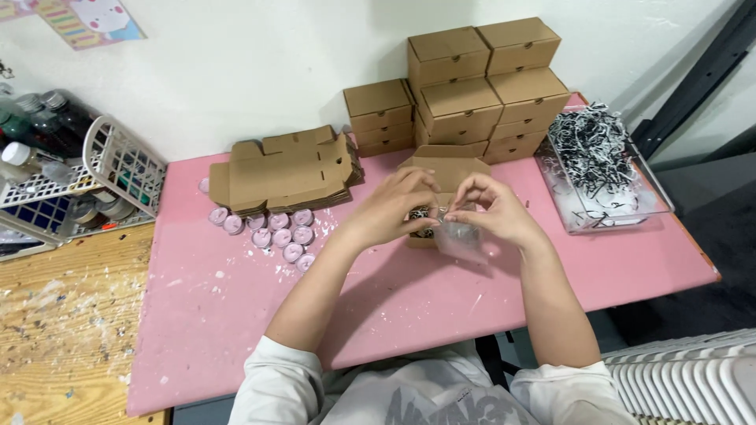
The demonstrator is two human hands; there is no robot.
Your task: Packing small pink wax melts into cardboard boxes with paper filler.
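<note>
Far left of the grip: a white wire basket with bottles sat over the seam between the wooden surface and the pink desk.
Left of the grip: a stack of flat, unfolded cardboard blanks lay near the wall, with a cluster of small lilac candles just in front of it.
Left hand: the left hand was closed, fingertips pinched on a small clear bag.
Right hand: the right hand was closed too, pinching the same bag's top edge; the two hands touched.
Thing held: the bag was held just above the desk, in front of an open brown box lined with black-and-white shred.
Behind the grip: a pile of closed brown boxes stood against the wall.
Right of the grip: a clear tray of black-and-white paper shred sat near the desk's right edge.
Open room: bare pink desk stretched below the grip toward the near edge, broadest on the left.
</note>
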